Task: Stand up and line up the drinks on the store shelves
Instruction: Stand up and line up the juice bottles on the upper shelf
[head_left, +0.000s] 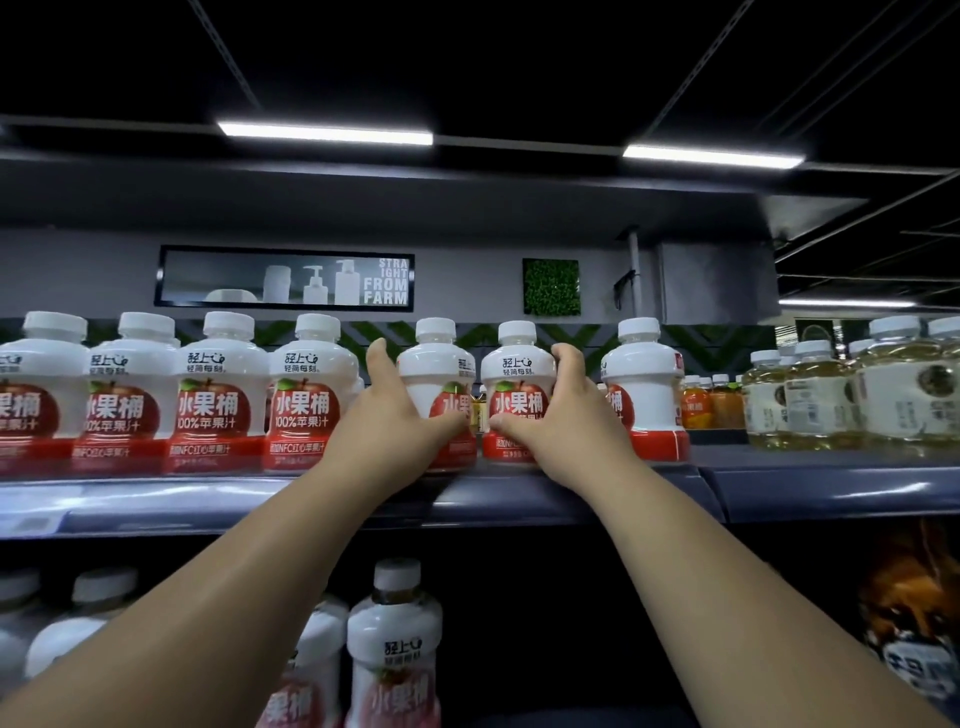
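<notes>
A row of white and red apple juice bottles stands upright along the front of the top shelf (519, 496). My left hand (387, 415) grips one bottle (439, 371) whose label is turned to the right. My right hand (563, 410) grips the neighbouring bottle (514, 374), whose label faces forward. Both bottles stand on the shelf, close together. Another apple juice bottle (647, 384) stands just right of my right hand, its label turned away to the left. Several more bottles (306, 384) stand in line to the left, labels forward.
Pale yellow drink bottles (831, 400) stand at the right end of the shelf, with small orange bottles (706, 402) behind. White bottles (392, 639) stand on the lower shelf. A dark wall with a sign (285, 278) rises behind.
</notes>
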